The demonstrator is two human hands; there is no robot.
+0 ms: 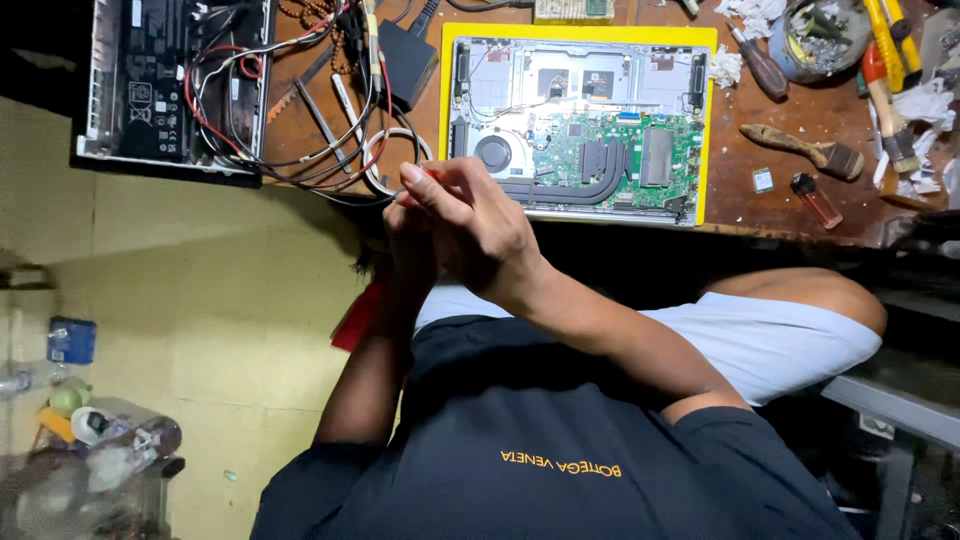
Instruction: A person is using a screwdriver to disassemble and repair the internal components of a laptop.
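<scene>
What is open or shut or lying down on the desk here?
Laptop: back cover off, circuit board and fan showing, on a yellow mat.
Right hand: raised, fingers pinched together.
Left hand: mostly hidden behind it.
Screwdriver: lying flat.
Brush: lying flat.

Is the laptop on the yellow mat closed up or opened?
Opened: the laptop lies with its cover off, showing green board, fan and black pipes.

White rectangular labels (140, 95) sit on the black opened device (170, 80) at the upper left. A blue-labelled bottle (70, 340) stands at the lower left edge. No screens or signs are visible.
</scene>
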